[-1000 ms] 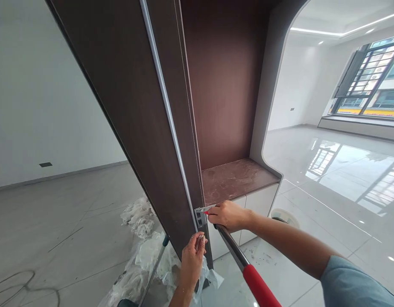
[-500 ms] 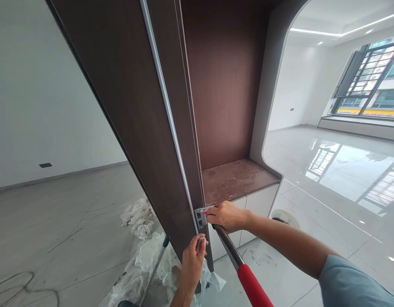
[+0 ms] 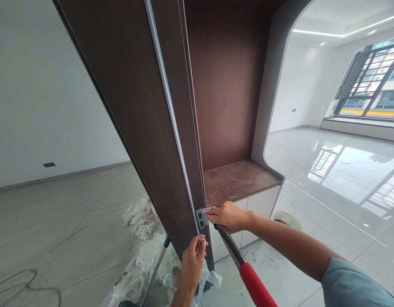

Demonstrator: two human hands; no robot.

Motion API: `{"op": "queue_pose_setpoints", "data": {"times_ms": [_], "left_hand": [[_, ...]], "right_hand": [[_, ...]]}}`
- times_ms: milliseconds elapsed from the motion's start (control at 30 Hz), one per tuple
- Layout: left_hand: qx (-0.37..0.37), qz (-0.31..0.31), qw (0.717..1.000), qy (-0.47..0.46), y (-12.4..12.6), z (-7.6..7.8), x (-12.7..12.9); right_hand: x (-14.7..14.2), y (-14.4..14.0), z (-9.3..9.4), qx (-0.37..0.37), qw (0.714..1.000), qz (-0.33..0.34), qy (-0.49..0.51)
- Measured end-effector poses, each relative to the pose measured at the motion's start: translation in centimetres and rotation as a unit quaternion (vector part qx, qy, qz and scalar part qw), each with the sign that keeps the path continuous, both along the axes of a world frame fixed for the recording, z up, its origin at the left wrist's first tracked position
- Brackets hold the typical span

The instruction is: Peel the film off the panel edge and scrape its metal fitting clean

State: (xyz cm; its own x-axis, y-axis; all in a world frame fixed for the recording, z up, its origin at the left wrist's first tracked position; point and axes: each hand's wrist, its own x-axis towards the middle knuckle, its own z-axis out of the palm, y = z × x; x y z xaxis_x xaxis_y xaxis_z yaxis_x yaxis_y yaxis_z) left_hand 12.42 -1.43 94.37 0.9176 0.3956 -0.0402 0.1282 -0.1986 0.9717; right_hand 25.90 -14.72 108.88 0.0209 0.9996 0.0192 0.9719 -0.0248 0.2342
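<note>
My right hand (image 3: 228,215) is closed around a small scraper blade (image 3: 204,210) with a red edge, its tip pressed to the metal hardware (image 3: 201,219) at the lower end of the dark door panel (image 3: 142,128), just beside the aluminium strip (image 3: 171,115) that runs down the panel's edge. A long pole with a red grip (image 3: 252,283) runs under that same hand; I cannot tell whether the blade is fixed to it or merely held along with it. My left hand (image 3: 192,262) sits lower on the panel's edge, fingers pinched narrow on something pale, probably a scrap of protective film (image 3: 212,279), though it is too small to be sure.

The risk is the blade: pushed too steeply, it could skid off the metal and score the dark veneer or the strip. My left fingers lie just below its path, so a slip downward could catch them. The crumpled plastic (image 3: 142,238) on the floor beside the panel could snag a foot.

The panel's bottom corner is hidden behind my left hand, and the pole's far end runs out of frame.
</note>
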Motion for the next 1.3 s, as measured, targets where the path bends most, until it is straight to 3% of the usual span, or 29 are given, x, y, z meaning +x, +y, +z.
{"op": "queue_pose_setpoints", "data": {"times_ms": [233, 400, 733, 967, 1300], "left_hand": [[-0.003, -0.001, 1.0, -0.002, 0.0, 0.2, 0.0], [0.004, 0.006, 1.0, -0.007, -0.2, 0.1, 0.1], [0.002, -0.001, 1.0, -0.002, 0.0, -0.9, 0.1], [-0.001, -0.002, 1.0, -0.002, -0.3, -0.2, 0.3], [0.0, -0.003, 1.0, 0.011, 0.0, -0.4, 0.0]], "right_hand": [[0.4, -0.9, 0.5, -0.014, 1.0, -0.027, -0.004], [0.4, -0.9, 0.2, 0.013, 1.0, 0.005, 0.012], [0.5, -0.9, 0.2, 0.007, 1.0, -0.011, -0.001], [0.7, -0.5, -0.3, 0.008, 1.0, 0.007, 0.004], [0.7, -0.5, -0.1, 0.012, 1.0, 0.021, 0.008]]}}
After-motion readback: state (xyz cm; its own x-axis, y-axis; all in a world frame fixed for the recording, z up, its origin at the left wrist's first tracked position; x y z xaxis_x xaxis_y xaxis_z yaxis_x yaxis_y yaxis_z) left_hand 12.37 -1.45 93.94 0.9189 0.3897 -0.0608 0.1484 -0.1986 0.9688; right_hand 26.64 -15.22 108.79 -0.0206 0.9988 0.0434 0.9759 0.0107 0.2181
